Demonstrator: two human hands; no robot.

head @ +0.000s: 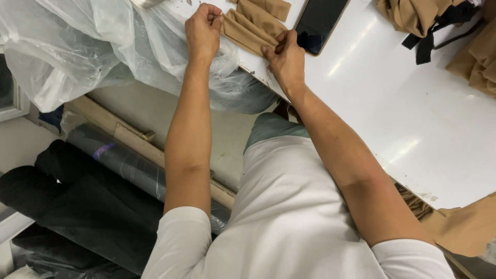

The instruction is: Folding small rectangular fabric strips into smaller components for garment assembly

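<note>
The step in hand seems to be the folding or pleating of a tan fabric piece (251, 27) at the edge of the white surface (413, 113). The left hand (202, 32) pinches its far-left end with the grip pressed together, and the right hand (285, 58) pinches its near-right end between thumb and fingertips, so the piece is stretched between the two grips. I judge that the next move calls for even tension and aligned edges. Counted: two hands, one dark phone (321, 21) just right of the right grip, one clear plastic bag (77, 46) left of the left grip, and more tan fabric (413, 15) well apart to the right.
</note>
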